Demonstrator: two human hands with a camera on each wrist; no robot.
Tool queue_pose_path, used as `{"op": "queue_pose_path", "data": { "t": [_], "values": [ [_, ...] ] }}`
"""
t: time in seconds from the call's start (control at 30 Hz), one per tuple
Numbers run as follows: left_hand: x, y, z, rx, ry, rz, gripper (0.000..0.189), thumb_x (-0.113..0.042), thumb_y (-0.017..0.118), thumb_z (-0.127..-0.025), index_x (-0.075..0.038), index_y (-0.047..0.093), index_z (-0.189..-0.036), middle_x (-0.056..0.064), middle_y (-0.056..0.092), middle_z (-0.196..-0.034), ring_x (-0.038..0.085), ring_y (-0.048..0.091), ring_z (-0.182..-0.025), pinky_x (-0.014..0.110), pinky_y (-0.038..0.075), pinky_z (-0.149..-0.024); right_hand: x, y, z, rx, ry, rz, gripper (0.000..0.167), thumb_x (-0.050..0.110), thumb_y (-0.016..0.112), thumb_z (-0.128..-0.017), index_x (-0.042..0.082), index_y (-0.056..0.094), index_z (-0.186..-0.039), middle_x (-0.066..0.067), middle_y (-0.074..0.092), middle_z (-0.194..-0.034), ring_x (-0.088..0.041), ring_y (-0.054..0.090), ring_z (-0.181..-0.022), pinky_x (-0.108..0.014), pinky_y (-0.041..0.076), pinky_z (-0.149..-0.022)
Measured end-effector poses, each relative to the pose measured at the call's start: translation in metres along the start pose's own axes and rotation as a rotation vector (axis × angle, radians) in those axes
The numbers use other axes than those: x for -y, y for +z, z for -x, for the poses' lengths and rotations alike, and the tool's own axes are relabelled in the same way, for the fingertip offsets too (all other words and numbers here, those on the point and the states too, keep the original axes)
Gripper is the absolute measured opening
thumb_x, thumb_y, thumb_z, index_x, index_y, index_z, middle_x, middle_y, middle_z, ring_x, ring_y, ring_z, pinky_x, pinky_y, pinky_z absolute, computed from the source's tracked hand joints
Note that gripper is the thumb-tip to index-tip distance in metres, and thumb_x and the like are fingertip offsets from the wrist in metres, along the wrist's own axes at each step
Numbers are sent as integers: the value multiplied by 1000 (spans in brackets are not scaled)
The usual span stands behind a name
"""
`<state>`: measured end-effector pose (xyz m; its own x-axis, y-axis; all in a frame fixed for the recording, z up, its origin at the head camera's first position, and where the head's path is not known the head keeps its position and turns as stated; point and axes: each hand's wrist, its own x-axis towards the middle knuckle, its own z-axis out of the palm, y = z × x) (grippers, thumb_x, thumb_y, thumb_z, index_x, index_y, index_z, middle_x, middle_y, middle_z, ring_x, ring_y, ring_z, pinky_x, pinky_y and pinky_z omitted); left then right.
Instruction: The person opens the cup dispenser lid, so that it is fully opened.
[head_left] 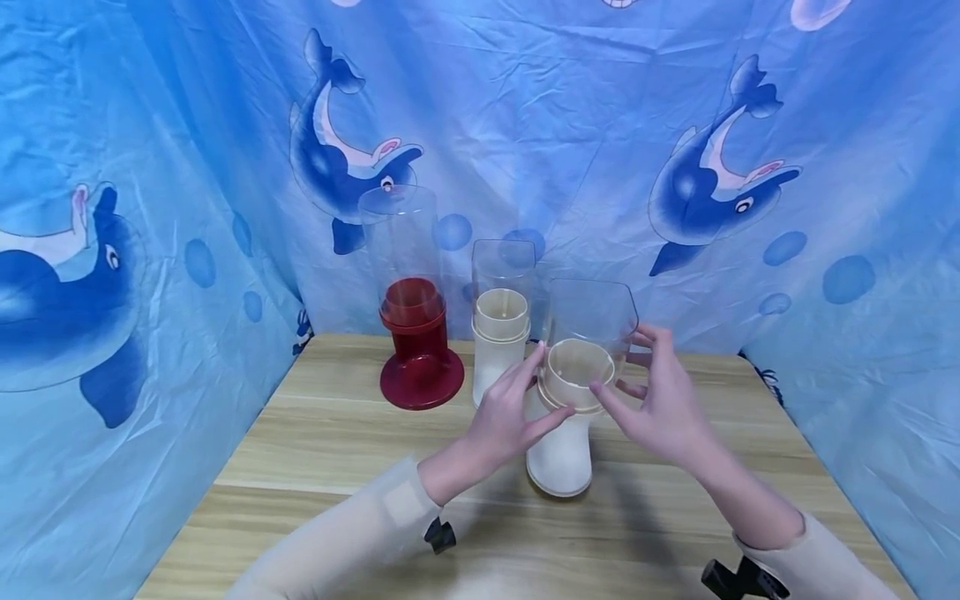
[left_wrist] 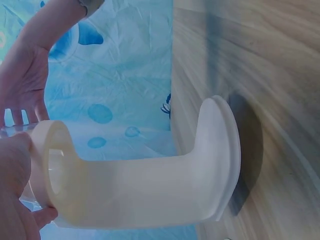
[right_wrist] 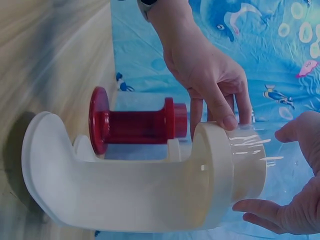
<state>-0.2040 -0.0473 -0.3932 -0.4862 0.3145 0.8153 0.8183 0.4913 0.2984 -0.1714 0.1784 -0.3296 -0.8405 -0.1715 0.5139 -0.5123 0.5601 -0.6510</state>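
Observation:
Both hands hold the nearest of three stands, a white one with a cream collar ring, a footed base and a clear plastic tube around its top. My left hand grips the collar from the left, thumb at the front. From the right, my right hand grips the clear tube just above the collar, with its thumb in front and other fingers round the side. In the left wrist view, the white stand has a shadow by its base; whether the base touches the table I cannot tell.
Behind it stands a similar white stand with a clear tube. To the left is a red stand with a taller clear tube. A wooden table lies beneath, with a blue dolphin-print curtain around it.

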Motion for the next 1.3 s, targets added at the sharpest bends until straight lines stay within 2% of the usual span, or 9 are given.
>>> {"op": "queue_pose_path", "data": {
  "t": [0.2, 0.37, 0.63, 1.13, 1.3],
  "values": [
    [0, -9, 10, 19, -17, 40, 94, -22, 97, -78, 8, 48, -152, 25, 68, -140, 32, 74, -119, 29, 65, -91, 3, 8, 10, -5, 4, -27, 82, 3, 85, -88, -1, 29, -149, -26, 48, -142, -52, 63, -124, -43, 67, -84],
    [2, -13, 13, 40, -58, 103, 92, -20, 98, -77, 5, 49, -152, 21, 66, -144, 31, 72, -124, 28, 64, -93, 6, 13, 14, -21, -16, -44, 84, 0, 86, -86, -1, 29, -148, -25, 48, -141, -51, 63, -124, -40, 67, -85],
    [1, -17, 14, 25, -80, 148, 89, -18, 99, -75, 4, 52, -148, 20, 68, -143, 32, 72, -126, 29, 65, -90, 7, 16, 16, -35, -36, -63, 87, -3, 87, -84, -1, 30, -149, -23, 46, -144, -49, 63, -124, -38, 67, -85],
    [4, -17, 36, -13, -89, 202, 92, -16, 101, -70, 2, 54, -147, 20, 69, -140, 34, 74, -121, 27, 65, -87, 6, 34, 31, -59, -29, -81, 86, 1, 88, -84, 0, 33, -149, -22, 47, -147, -47, 65, -122, -36, 68, -83],
    [6, -17, 33, -26, -90, 208, 93, -15, 101, -69, 1, 54, -147, 20, 69, -141, 35, 74, -120, 27, 65, -85, 7, 34, 27, -58, -37, -70, 87, -1, 88, -83, 0, 32, -150, -22, 47, -148, -48, 65, -122, -37, 68, -83]
  ]
}}
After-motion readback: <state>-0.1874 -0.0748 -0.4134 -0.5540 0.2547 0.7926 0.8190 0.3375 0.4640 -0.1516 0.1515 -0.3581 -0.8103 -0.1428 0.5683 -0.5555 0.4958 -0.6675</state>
